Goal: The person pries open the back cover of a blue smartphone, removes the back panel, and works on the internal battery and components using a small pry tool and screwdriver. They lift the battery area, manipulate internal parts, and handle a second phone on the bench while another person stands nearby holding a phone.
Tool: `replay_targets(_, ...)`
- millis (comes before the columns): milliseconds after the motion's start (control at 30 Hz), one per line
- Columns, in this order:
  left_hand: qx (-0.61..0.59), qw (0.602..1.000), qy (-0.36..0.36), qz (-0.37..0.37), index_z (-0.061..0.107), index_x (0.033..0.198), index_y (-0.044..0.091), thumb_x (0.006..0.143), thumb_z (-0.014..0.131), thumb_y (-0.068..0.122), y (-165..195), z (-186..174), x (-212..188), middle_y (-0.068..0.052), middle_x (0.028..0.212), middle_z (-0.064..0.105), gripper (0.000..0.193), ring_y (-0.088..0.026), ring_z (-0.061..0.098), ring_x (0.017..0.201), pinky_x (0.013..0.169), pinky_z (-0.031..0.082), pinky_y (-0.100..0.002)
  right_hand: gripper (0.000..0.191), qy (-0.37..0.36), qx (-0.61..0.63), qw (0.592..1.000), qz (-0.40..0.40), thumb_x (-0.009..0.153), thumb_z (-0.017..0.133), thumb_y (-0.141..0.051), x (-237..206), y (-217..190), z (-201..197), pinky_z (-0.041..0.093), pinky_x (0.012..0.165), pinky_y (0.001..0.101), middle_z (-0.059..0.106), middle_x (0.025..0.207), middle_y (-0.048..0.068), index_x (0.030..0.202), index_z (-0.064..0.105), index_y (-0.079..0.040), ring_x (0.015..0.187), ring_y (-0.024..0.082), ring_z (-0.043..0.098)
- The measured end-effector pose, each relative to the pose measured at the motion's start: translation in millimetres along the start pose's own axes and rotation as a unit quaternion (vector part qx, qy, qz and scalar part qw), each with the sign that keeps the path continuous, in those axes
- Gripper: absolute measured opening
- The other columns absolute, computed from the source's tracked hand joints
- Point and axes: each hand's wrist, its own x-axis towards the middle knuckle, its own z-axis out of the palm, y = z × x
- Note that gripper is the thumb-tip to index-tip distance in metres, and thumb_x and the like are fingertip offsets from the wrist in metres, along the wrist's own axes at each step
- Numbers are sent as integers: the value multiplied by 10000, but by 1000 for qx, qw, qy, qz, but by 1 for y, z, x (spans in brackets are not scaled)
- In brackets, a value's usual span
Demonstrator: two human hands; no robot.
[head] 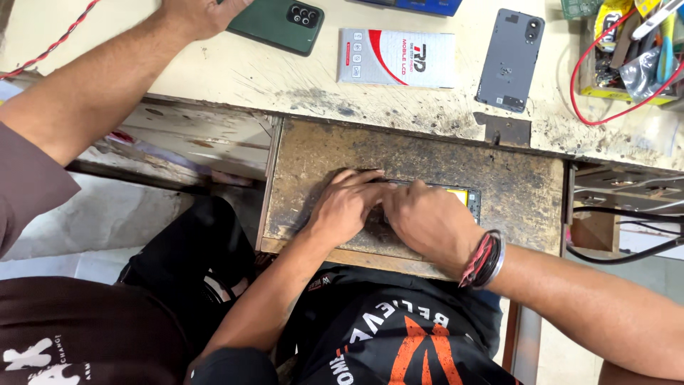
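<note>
My left hand (345, 207) and my right hand (427, 221) lie together on a dark opened phone body (470, 197) that rests flat on a worn brown pull-out board (524, 189). Both hands press on it with curled fingers and hide most of it. Only its right end shows, with a yellow part inside. Red and black bands circle my right wrist.
Another person's arm reaches from the left, with its hand (199, 14) on a green phone (281, 25) on the bench top. A white and red flat box (395, 57), a grey phone back cover (511, 60) and a bin of tools and wires (630, 57) lie beyond.
</note>
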Motion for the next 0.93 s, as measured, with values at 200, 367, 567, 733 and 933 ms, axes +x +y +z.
replay_targets(200, 5, 1000, -11, -20, 747, 1123, 118, 863, 618, -16, 0, 0, 1, -37, 1272, 741, 320, -234, 641, 1273, 1094, 438, -461, 166, 25, 39, 999, -20, 748, 625, -183, -2, 4, -6, 556, 548, 342, 636, 831, 61, 851, 688, -70, 748, 210, 648)
replay_targets(367, 6, 1000, -5, -24, 749, 1119, 112, 841, 633, -15, 0, 0, 0, -75, 1254, 730, 327, -240, 638, 1260, 1094, 417, -476, 126, 41, 45, 997, -55, 798, 622, -182, -2, 7, -6, 558, 598, 337, 629, 888, 35, 859, 693, -98, 834, 203, 644)
replay_targets(567, 3, 1000, -9, -12, 747, 1139, 114, 858, 636, -12, 2, -3, 3, -58, 1230, 742, 327, -242, 633, 1274, 1078, 440, -462, 109, 10, 65, 996, -52, 807, 617, -183, -2, 11, -8, 577, 636, 357, 638, 956, 50, 827, 673, -92, 864, 214, 666)
replay_targets(733, -3, 1000, -13, -7, 740, 1114, 120, 888, 639, 5, -1, -1, 2, -34, 1231, 755, 273, -249, 648, 1268, 1055, 463, -451, 143, -29, 69, 997, -14, 803, 624, -202, -2, 14, -3, 577, 623, 351, 642, 958, 55, 876, 669, -88, 856, 211, 665)
replay_targets(933, -30, 999, 1, -12, 743, 1137, 124, 937, 654, 58, -7, 3, 1, -23, 1203, 762, 229, -227, 654, 1288, 1057, 480, -443, 215, -82, 54, 995, 10, 892, 618, -193, -2, 17, 4, 580, 622, 335, 642, 998, 43, 1067, 667, -78, 877, 189, 659)
